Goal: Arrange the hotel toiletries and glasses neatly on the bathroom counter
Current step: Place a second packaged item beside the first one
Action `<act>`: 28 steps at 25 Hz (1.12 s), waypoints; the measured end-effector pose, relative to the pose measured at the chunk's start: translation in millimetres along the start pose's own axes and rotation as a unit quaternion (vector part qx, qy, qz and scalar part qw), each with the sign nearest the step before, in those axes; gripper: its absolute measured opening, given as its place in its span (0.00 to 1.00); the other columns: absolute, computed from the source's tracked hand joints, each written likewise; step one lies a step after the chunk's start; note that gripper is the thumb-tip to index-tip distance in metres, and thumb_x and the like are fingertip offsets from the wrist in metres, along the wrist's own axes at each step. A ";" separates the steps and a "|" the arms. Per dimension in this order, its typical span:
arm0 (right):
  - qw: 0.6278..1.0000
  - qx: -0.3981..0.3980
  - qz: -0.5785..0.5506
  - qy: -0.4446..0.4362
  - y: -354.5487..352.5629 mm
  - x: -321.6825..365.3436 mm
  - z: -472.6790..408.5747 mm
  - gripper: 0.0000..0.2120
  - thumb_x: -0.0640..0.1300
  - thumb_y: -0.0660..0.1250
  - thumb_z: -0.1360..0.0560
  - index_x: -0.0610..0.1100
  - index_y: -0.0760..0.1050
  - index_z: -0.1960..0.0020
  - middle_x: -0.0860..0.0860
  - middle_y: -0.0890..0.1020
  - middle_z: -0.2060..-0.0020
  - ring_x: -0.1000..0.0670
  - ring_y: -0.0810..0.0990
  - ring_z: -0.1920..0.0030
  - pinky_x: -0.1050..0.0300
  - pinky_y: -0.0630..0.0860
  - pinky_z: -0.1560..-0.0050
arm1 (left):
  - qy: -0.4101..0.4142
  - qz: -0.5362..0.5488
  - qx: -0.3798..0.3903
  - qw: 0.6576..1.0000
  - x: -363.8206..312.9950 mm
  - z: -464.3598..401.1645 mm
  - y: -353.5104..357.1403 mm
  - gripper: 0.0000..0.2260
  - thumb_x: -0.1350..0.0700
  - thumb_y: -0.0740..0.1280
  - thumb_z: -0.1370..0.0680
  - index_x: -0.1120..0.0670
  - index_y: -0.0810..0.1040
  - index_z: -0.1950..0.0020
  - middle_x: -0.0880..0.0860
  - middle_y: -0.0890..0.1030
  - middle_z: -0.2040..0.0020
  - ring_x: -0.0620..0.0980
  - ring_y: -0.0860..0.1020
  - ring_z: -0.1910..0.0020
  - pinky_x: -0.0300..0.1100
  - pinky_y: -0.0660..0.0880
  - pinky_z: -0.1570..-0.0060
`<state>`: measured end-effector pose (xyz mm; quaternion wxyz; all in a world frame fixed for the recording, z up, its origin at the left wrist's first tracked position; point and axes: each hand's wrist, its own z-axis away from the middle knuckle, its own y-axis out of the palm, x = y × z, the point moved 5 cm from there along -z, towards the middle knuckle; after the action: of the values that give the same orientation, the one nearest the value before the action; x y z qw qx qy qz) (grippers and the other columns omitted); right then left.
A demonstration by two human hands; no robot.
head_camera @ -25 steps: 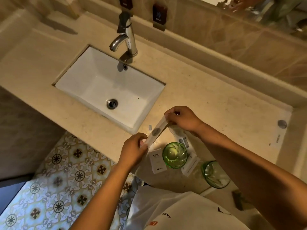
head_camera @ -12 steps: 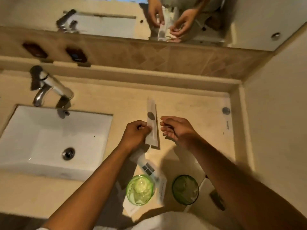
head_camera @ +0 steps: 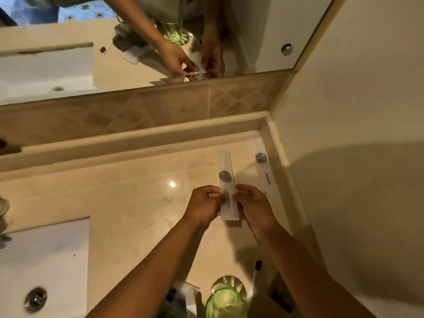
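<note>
A long white toiletry packet (head_camera: 226,180) with a grey round mark lies lengthwise near the counter's back right corner. My left hand (head_camera: 203,205) pinches its near left edge and my right hand (head_camera: 254,206) holds its near right edge. A green glass (head_camera: 226,299) stands at the counter's front edge between my forearms. Another white packet (head_camera: 189,294) lies left of that glass, partly hidden by my left arm. A thin item with a dark tip (head_camera: 256,274) rests just right of the glass.
The beige counter (head_camera: 128,193) meets a tiled backsplash and a wall on the right. A white sink (head_camera: 43,267) with its drain (head_camera: 35,299) sits at the left. A round metal cap (head_camera: 261,157) lies in the back right corner. A mirror (head_camera: 68,60) hangs above.
The view has swung right toward the corner. The long packet has travelled from beside the sink to the back right of the counter, and my right hand has closed on it again.
</note>
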<state>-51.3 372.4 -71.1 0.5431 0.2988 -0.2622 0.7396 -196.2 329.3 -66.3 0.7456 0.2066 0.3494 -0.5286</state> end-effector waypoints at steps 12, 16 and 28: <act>0.939 -0.178 0.242 -0.167 -27.2 15.8 -21.2 0.08 0.42 0.70 0.23 0.49 0.77 0.45 0.53 0.78 0.45 0.51 0.80 0.47 0.54 0.80 0.39 | 0.321 -0.511 -0.027 0.797 -33.6 -47.7 12.0 0.09 0.51 0.66 0.22 0.54 0.78 0.46 0.52 0.80 0.49 0.53 0.77 0.50 0.48 0.76 0.54; 0.868 -0.180 0.401 -0.230 -17.5 12.3 -7.8 0.13 0.44 0.71 0.24 0.49 0.77 0.40 0.50 0.75 0.42 0.51 0.75 0.41 0.58 0.73 0.36 | 0.438 -0.600 -0.014 0.669 -44.7 -53.9 22.3 0.18 0.49 0.65 0.21 0.53 0.74 0.34 0.58 0.76 0.33 0.61 0.72 0.33 0.55 0.73 0.37; 0.820 -0.133 0.515 -0.214 -0.9 -4.9 -8.0 0.28 0.47 0.67 0.25 0.48 0.66 0.26 0.47 0.72 0.30 0.46 0.72 0.34 0.49 0.76 0.35 | 0.384 -0.636 0.077 0.665 -50.2 -83.1 39.1 0.23 0.47 0.56 0.17 0.48 0.64 0.22 0.54 0.60 0.19 0.59 0.55 0.19 0.58 0.52 0.21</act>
<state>-50.6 375.1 -80.0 0.0482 0.1959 -0.5834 0.7867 -194.7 431.8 -87.2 0.0094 0.1754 0.6090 -0.7735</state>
